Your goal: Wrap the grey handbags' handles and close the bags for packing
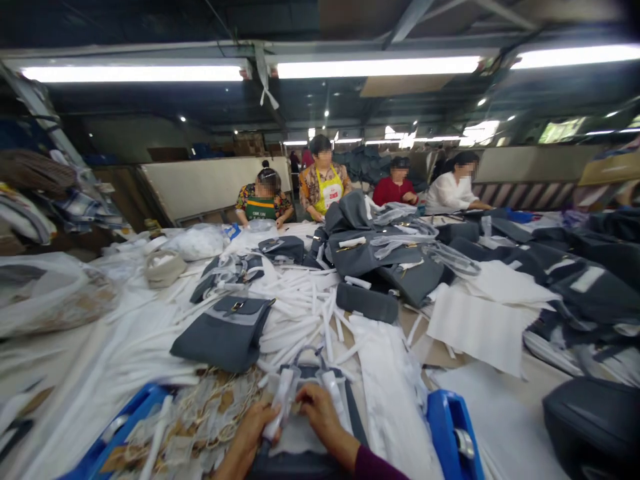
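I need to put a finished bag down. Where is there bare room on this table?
Bare tabletop shows between the blue bin and the dark bag. The middle is crowded with white paper rolls and grey bags.

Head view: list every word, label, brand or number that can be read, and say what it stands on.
Green apron of the seated person at the far end of the table: a white line of print, too blurred to read.
Yellow apron of the standing person: a white patch with a mark, too small to read.
Paper tags beside the left hand: no print can be made out.
Nothing else bears legible text.
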`<state>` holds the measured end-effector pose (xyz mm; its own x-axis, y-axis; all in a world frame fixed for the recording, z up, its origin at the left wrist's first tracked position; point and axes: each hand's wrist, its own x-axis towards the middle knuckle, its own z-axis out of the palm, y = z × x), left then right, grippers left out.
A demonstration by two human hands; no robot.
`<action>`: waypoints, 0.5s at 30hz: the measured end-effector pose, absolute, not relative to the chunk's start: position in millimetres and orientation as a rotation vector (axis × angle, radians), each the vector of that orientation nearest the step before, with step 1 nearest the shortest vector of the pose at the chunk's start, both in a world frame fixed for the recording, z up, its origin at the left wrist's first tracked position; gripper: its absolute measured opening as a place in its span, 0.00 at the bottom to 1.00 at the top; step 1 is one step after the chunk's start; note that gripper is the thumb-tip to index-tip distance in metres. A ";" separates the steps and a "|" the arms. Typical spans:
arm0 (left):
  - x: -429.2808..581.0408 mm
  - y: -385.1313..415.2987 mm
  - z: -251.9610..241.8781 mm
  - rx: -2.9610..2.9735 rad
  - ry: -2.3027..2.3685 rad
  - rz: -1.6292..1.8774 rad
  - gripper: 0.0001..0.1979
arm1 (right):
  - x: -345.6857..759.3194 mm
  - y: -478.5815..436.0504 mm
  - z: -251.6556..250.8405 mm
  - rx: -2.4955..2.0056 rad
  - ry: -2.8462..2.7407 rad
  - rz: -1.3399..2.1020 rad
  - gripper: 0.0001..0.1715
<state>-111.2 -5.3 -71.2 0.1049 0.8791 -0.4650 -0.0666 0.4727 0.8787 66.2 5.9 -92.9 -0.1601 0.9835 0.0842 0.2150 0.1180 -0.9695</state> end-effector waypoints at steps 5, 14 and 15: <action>-109.1 -9.3 -61.4 0.800 1.300 0.830 0.24 | 69.4 12.4 -78.9 -1.108 -1.721 1.021 0.12; -104.1 -10.8 -63.3 0.800 1.342 0.848 0.16 | 56.0 37.3 -58.1 -0.786 -2.184 0.580 0.09; -103.2 -10.5 -64.1 0.806 1.355 0.848 0.15 | 53.3 40.4 -55.5 -0.748 -2.241 0.560 0.09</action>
